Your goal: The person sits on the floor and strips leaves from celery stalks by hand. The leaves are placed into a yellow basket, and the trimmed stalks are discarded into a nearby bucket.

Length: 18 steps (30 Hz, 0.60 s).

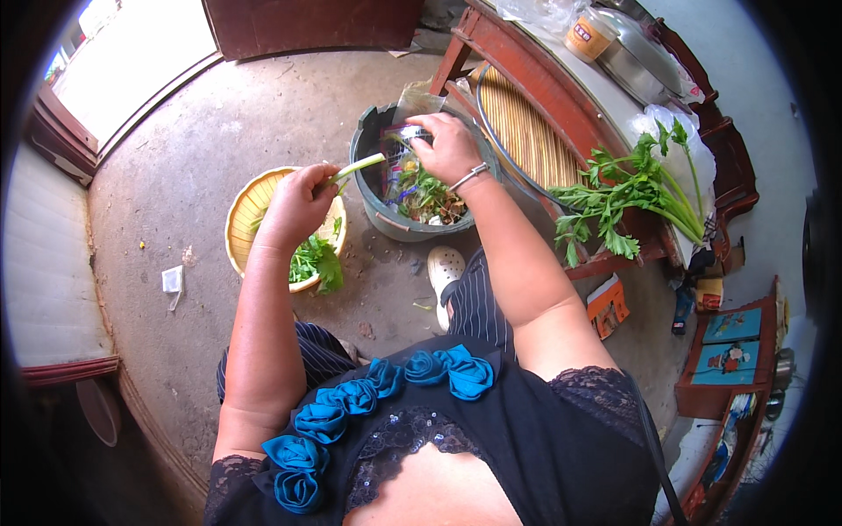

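Observation:
My left hand (304,200) grips a pale green celery stalk (358,166), whose cut end points toward the bucket. Beneath that hand is a round yellow basket (242,227), partly hidden by my forearm, with celery leaves (314,263) in it. Over the dark plastic bucket (388,223) hovers my right hand (449,148), a metal bangle at its wrist. Its thumb and forefinger are apart, and a thin greenish scrap (396,139) shows just beyond their tips. Leafy trimmings (421,191) and plastic wrappers lie inside the bucket.
A red wooden table (520,62) on the right carries a bunch of celery (658,191), plastic bags and a lidded metal pan (635,56). A round slatted mat (526,121) leans beneath it. An orange packet (607,306) and a small white item (172,281) lie on the concrete floor.

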### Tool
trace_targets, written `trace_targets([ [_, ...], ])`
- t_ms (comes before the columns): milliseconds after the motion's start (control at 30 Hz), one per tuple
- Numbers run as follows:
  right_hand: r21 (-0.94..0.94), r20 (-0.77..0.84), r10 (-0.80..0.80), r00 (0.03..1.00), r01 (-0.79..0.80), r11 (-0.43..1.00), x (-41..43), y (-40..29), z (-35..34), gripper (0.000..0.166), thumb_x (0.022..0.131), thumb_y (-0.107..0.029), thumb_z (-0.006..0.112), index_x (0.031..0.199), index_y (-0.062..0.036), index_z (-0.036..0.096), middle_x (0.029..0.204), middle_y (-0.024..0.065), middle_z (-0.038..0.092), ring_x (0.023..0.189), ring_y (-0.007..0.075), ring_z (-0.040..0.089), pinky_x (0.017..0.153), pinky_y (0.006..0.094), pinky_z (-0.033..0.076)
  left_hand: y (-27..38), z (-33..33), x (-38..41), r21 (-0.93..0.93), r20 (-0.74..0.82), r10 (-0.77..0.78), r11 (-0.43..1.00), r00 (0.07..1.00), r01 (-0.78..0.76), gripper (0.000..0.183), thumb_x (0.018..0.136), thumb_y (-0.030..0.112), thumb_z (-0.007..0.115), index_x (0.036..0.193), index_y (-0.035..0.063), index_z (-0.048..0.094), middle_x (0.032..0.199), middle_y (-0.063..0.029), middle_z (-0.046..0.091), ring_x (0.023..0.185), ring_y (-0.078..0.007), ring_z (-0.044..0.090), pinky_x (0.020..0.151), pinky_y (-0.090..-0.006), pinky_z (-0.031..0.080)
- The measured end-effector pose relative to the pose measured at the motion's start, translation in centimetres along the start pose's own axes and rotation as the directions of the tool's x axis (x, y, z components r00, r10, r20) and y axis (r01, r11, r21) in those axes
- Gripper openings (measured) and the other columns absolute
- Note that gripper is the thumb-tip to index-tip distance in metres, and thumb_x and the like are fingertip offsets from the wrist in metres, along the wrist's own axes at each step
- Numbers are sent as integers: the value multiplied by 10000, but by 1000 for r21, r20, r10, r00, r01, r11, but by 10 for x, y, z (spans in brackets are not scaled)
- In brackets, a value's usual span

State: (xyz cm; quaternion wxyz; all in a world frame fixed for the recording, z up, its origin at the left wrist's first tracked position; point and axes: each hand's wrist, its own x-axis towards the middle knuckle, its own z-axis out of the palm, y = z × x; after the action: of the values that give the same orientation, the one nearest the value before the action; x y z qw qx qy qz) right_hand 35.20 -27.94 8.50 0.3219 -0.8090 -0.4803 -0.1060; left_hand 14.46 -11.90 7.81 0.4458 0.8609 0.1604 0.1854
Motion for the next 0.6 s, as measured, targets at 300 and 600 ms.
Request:
trace_targets([
  [300,318,132,-183,974,133,939,-17,-63,8,142,832,-151,626,917,-54,685,786,137,649,728,303,635,658,370,507,-8,-1,1,70,-85,42,997,995,-36,188,814,135,688,953,8,679,836,-147,653,751,-240,648,688,-324,512],
  [600,526,186,82,979,-170,833,-28,-70,18,159,835,-131,643,941,-23,691,810,128,690,712,185,670,662,295,517,-6,-2,1,163,-301,88,986,950,-39,190,808,186,705,916,30,699,807,-150,672,720,-268,655,655,-336,513],
])
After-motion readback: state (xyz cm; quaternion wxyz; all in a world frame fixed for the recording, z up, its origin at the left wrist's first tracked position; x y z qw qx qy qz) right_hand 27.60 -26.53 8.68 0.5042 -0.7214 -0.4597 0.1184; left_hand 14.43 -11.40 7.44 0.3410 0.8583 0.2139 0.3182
